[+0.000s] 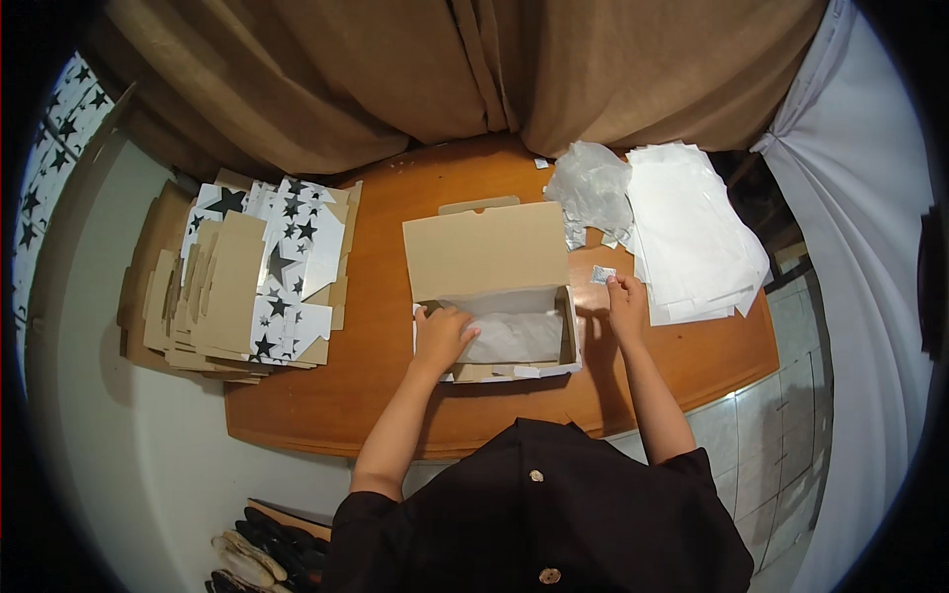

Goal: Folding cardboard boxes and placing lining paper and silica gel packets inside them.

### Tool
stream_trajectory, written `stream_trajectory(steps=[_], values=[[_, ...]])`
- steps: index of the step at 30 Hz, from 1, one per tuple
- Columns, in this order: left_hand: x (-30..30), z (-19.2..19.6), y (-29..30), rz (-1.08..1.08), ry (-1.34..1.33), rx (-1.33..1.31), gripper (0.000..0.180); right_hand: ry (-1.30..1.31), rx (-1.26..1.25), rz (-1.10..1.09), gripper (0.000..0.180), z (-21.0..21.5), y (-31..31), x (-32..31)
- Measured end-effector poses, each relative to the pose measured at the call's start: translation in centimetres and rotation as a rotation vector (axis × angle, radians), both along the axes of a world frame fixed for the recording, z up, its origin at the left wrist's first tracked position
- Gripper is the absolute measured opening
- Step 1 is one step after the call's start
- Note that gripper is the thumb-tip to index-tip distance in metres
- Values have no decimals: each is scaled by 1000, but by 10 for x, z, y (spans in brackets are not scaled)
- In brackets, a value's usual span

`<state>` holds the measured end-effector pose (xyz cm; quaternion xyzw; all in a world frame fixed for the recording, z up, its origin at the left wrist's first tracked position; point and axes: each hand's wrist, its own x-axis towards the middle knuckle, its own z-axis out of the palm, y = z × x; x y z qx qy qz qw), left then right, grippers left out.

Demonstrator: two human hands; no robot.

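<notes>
An open cardboard box stands in the middle of the wooden table, its brown lid raised toward the far side. White tissue paper lines the inside. My left hand grips the box's left side wall, with the thumb on the inner side. To the right of the box, my right hand pinches a small white sachet between thumb and fingertips, above the table. A crumpled clear plastic bag lies beyond it, with several small sachets about its lower edge.
Flattened cardboard boxes, some white with black stars, are stacked at the left of the table. A pile of white paper sheets lies at the right. A brown curtain hangs behind. Shoes are on the floor, lower left.
</notes>
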<state>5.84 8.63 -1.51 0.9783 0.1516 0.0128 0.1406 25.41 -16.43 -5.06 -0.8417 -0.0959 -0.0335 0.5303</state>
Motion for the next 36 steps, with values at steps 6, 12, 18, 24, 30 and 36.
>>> stream_trajectory(steps=[6, 12, 18, 24, 30, 36], values=[[12, -8, -4, -171, -195, 131, 39, 6, 118, 31, 21, 22, -4, -25], [16, -9, -8, -28, -255, 233, 62, -60, 44, 100, 20, 24, 9, -46], [32, 15, -7, 2, -474, 329, 51, -34, 64, 114, 20, 18, 17, -54], [22, -12, 6, -252, -442, 227, 6, -62, 21, 143, 19, 20, 25, -61], [5, -20, 6, -431, -290, 217, 5, -91, -8, 162, 17, 24, 30, -66], [21, 6, 25, -352, -409, -26, 16, -88, 13, 191, 14, 28, 39, -71]])
